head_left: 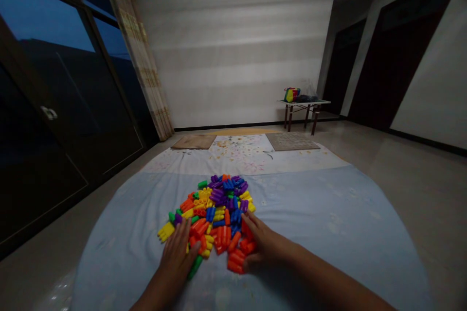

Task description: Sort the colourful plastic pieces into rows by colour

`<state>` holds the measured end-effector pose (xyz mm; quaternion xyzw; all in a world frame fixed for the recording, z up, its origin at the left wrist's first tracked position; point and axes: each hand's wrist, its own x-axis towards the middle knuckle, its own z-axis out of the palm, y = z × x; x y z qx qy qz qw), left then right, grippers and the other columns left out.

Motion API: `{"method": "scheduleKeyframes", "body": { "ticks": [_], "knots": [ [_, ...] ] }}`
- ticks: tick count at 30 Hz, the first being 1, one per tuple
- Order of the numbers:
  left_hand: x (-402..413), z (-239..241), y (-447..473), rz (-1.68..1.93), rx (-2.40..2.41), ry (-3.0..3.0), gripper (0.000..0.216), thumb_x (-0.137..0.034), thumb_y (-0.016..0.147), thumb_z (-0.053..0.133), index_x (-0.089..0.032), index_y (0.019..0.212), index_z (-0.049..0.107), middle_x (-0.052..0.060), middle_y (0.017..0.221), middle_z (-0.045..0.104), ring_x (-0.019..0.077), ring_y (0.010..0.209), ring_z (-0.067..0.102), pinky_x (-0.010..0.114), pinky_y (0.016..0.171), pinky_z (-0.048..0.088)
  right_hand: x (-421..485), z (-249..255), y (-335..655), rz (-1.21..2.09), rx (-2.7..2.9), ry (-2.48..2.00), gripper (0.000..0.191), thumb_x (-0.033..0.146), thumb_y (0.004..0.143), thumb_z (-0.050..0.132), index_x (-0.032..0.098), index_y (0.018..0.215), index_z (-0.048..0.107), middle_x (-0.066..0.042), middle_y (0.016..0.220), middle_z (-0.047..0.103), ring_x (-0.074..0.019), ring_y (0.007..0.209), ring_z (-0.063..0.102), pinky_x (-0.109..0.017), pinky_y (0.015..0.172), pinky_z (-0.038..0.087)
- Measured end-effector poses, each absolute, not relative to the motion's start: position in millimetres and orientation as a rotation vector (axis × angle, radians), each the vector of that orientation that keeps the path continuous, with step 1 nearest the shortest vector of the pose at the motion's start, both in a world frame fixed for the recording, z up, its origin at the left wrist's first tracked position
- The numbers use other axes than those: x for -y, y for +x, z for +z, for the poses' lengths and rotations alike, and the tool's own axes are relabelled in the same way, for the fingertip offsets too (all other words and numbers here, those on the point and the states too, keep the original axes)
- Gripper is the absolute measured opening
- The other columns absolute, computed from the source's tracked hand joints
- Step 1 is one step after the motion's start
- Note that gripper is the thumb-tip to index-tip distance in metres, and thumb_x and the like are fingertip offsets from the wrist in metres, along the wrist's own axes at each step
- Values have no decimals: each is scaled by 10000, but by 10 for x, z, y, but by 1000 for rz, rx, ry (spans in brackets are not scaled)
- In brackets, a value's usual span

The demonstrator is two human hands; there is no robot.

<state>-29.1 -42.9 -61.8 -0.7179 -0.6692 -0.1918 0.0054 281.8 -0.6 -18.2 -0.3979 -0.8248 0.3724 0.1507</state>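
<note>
A heap of plastic toy building pieces [219,214] in red, yellow, blue, purple, green and orange lies on the cloth-covered table. My left hand [177,250] rests at the heap's near left side, fingers stretched out, with a green piece [195,268] by its thumb. A yellow piece [166,232] lies just beyond its fingers to the left. On the right side, my right hand [264,243] is spread against the edge of the heap. Red-orange pieces [236,261] lie by its thumb; some are partly hidden behind the fingers.
The table has a light blue cloth [310,214] and a white flowered cloth [241,153]. Two flat mats, a brown one [194,142] and a grey one [292,141], lie at its far edge. Beyond stands a small table [304,103] with a colourful bag [292,95].
</note>
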Motion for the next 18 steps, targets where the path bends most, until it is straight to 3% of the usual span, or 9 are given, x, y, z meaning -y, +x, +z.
{"method": "scheduleKeyframes", "body": {
  "ticks": [4, 7, 10, 14, 18],
  "knots": [
    [347, -461, 39, -600, 2139, -2200, 571, -355, 899, 257, -150, 1430, 209, 145, 1480, 260, 267, 1372, 194, 541, 1072, 205, -52, -97, 2705, 1069, 2344, -1000, 1118, 497, 589, 748, 132, 1454, 141, -174, 1519, 67, -301, 1386, 105, -412, 1114, 186],
    [314, -141, 194, -911, 2005, -2145, 533, -324, 907, 245, -136, 1406, 256, 158, 1454, 312, 249, 1366, 214, 522, 1083, 208, -115, -15, 2868, 900, 2190, -1007, 797, 387, 714, 664, 168, 1398, 319, -154, 1444, 320, -263, 1334, 285, -423, 1096, 236],
    [366, 204, 380, -1354, 1944, -2029, 494, -356, 911, 268, -141, 1350, 334, 143, 1387, 403, 207, 1317, 315, 444, 1095, 251, -123, 47, 3054, 816, 2149, -1045, 491, 274, 765, 577, 192, 1244, 512, -125, 1240, 540, -228, 1150, 497, -399, 1016, 357],
    [583, 298, 756, -1609, 2002, -2170, 439, -391, 918, 259, -162, 1176, 530, 123, 1204, 570, 191, 1139, 516, 379, 988, 425, -65, 52, 3039, 823, 2307, -969, 494, 236, 701, 622, 177, 1188, 563, -126, 1200, 569, -239, 1111, 517, -360, 981, 381],
    [859, 79, 1060, -1350, 1809, -2691, 372, -418, 901, 332, -254, 1015, 646, 79, 1012, 669, 191, 982, 605, 354, 932, 475, -69, -31, 2897, 794, 2392, -1019, 432, 216, 693, 615, 214, 1124, 610, -82, 1104, 613, -237, 1032, 544, -355, 927, 400]
  ]
}}
